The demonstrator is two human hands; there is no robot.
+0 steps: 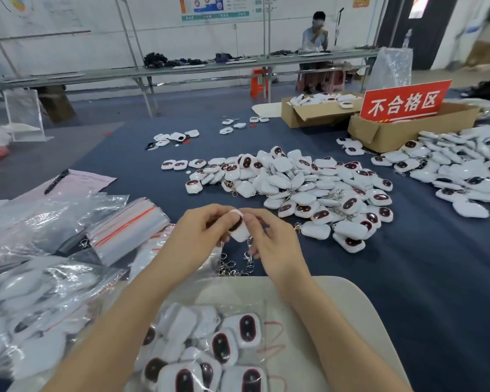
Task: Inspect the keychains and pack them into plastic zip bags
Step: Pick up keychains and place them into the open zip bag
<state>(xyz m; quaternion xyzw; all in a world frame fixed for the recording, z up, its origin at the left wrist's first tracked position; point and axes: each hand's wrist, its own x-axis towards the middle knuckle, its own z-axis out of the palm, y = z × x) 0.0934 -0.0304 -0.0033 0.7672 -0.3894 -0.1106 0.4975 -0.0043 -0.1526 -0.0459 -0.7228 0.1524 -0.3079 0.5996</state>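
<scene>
Held item: 1 white rounded plastic keychain with a dark red oval face (239, 232), raised between both hands above the near table edge, probably so its face could be checked up close.
Left hand (201, 230): fingers curled round the keychain's left side and clamped on it, steadying it.
Right hand (272, 244): thumb and forefinger pinched on the keychain's top edge; remaining fingers loosely apart below.
Fitting: silver metal clasp (249, 257), hung free beneath the held keychain.
Unchecked stock: 1 large loose pile of white keychains (309, 190) on the dark blue table cloth (408, 264), just beyond the hands, within easy reach.
Empty bags: stack of clear plastic zip bags with red seal stripes (128, 230), just left of the left hand, handy for the packing step.
Packed stock: clear filled bag of keychains (224, 343) on the pale beige board (351, 301) nearest the person; judged finished.
Rejects: brown cardboard box (393, 131) bearing a red sign with white characters (405, 101), far right, well apart from the packed stock, presumably to keep failures separate.
Step judged: inspection of 1 piece; its bagging not yet begun.
</scene>
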